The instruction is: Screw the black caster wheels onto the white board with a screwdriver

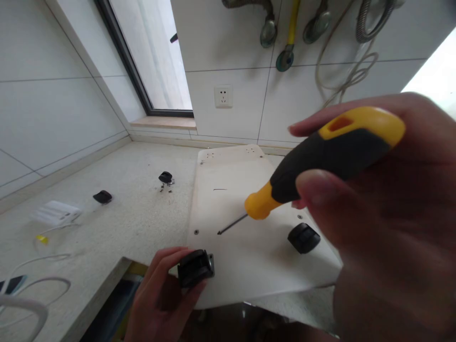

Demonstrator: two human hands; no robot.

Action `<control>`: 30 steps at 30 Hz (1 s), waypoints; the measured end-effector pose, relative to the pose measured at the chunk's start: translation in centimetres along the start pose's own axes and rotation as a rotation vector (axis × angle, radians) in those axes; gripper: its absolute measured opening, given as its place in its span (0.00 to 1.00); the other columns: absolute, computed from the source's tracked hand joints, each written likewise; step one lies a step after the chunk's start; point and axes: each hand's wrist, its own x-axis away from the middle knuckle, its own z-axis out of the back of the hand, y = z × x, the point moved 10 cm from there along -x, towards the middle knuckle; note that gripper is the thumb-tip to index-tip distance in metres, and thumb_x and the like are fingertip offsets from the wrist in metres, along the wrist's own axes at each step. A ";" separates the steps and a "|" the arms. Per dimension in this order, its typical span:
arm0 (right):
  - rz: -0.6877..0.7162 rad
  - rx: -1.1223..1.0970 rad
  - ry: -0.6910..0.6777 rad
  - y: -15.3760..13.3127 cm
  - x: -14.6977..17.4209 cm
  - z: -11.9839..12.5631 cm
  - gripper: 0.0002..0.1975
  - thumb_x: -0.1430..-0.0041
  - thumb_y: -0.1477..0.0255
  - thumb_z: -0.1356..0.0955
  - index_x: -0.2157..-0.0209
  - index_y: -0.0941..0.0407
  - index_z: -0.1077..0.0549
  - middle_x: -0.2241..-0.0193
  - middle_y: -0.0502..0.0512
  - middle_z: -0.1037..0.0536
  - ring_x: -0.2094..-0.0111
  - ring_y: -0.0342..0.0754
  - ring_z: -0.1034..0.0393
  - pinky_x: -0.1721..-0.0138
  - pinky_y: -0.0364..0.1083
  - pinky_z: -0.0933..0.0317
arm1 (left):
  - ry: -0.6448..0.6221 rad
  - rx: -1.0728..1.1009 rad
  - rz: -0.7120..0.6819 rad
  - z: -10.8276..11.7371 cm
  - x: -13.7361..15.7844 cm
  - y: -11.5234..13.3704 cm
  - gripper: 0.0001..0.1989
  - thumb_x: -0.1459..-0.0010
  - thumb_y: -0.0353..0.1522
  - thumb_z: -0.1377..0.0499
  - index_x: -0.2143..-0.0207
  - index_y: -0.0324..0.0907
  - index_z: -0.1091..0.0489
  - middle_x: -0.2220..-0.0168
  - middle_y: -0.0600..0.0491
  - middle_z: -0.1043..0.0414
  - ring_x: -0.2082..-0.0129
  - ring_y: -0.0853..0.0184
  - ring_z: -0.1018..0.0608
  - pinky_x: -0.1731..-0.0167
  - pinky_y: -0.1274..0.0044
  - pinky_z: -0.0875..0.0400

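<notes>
A yellow and black screwdriver [313, 164] lies in my right hand [377, 213], fingers wrapped round its handle. Its thin shaft slants down to the left, and something small and dark sits at the tip over the white board [242, 266]. My left hand [167, 289] pinches a black caster wheel [194, 268] by its sides at the board's near left corner; a metal mounting plate shows on its right. Another black caster [304, 238] sits at the right side of the board, near my right hand.
On the speckled countertop to the left are two more casters [165, 177] [102, 197], one with small screws [166, 186] beside it. A white power strip [59, 212] and cables lie farther left. An opening in the counter [117, 299] is at lower left.
</notes>
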 end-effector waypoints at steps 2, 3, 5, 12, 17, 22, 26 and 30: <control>0.003 0.100 0.017 -1.2 0.4 0.1 0.11 0.31 0.70 0.27 0.48 0.49 0.24 0.60 0.52 0.21 0.66 0.48 0.25 0.71 0.48 0.30 | 0.030 0.038 0.005 0.2 -0.1 0.3 0.16 0.33 0.37 0.28 0.44 0.51 0.21 0.46 0.49 0.19 0.52 0.56 0.12 0.68 0.76 0.14; 0.009 0.111 0.011 -1.7 0.5 -0.1 0.12 0.32 0.71 0.27 0.48 0.49 0.23 0.59 0.53 0.20 0.65 0.49 0.24 0.69 0.49 0.29 | 0.046 0.066 0.024 0.4 -0.2 0.3 0.16 0.33 0.37 0.28 0.45 0.51 0.20 0.46 0.49 0.18 0.52 0.56 0.12 0.65 0.75 0.12; 0.050 0.104 -0.037 -2.7 0.8 -0.9 0.16 0.32 0.72 0.27 0.44 0.48 0.24 0.56 0.54 0.19 0.62 0.50 0.23 0.67 0.49 0.28 | 0.069 0.115 0.064 0.6 -0.3 0.2 0.14 0.34 0.39 0.27 0.47 0.49 0.18 0.47 0.48 0.17 0.53 0.55 0.12 0.58 0.71 0.10; 0.046 0.117 -0.099 -1.7 2.1 -2.9 0.17 0.26 0.64 0.26 0.39 0.46 0.26 0.48 0.50 0.18 0.64 0.42 0.25 0.68 0.44 0.29 | 0.193 0.143 0.215 0.6 0.9 -0.6 0.20 0.38 0.48 0.25 0.50 0.48 0.16 0.47 0.44 0.15 0.43 0.47 0.14 0.41 0.57 0.14; 0.109 0.200 -0.104 -1.7 2.2 -3.8 0.17 0.30 0.68 0.25 0.42 0.52 0.23 0.53 0.48 0.18 0.67 0.38 0.28 0.72 0.41 0.34 | 0.202 0.207 0.242 -0.4 2.1 -1.2 0.20 0.36 0.47 0.26 0.46 0.48 0.17 0.39 0.44 0.16 0.38 0.45 0.15 0.35 0.54 0.18; 0.033 -0.007 -0.261 -0.6 1.5 -5.5 0.12 0.31 0.74 0.26 0.48 0.55 0.24 0.58 0.48 0.16 0.70 0.37 0.26 0.67 0.39 0.30 | 0.111 0.135 0.180 -0.4 2.3 -2.0 0.19 0.34 0.40 0.27 0.42 0.49 0.20 0.35 0.44 0.19 0.40 0.46 0.13 0.40 0.57 0.14; 0.004 -0.111 -0.295 0.0 1.4 -6.3 0.13 0.33 0.70 0.22 0.51 0.55 0.24 0.61 0.43 0.17 0.72 0.34 0.30 0.69 0.39 0.32 | 0.085 0.110 0.111 -0.3 2.1 -1.9 0.18 0.32 0.38 0.29 0.42 0.49 0.21 0.37 0.44 0.18 0.40 0.48 0.12 0.42 0.60 0.12; 0.014 -0.100 -0.321 0.0 1.3 -6.9 0.14 0.33 0.71 0.23 0.49 0.55 0.23 0.61 0.44 0.18 0.71 0.35 0.31 0.69 0.42 0.32 | 0.092 0.064 0.123 -0.1 2.2 -1.7 0.17 0.33 0.39 0.28 0.43 0.49 0.21 0.38 0.45 0.17 0.40 0.48 0.13 0.41 0.59 0.13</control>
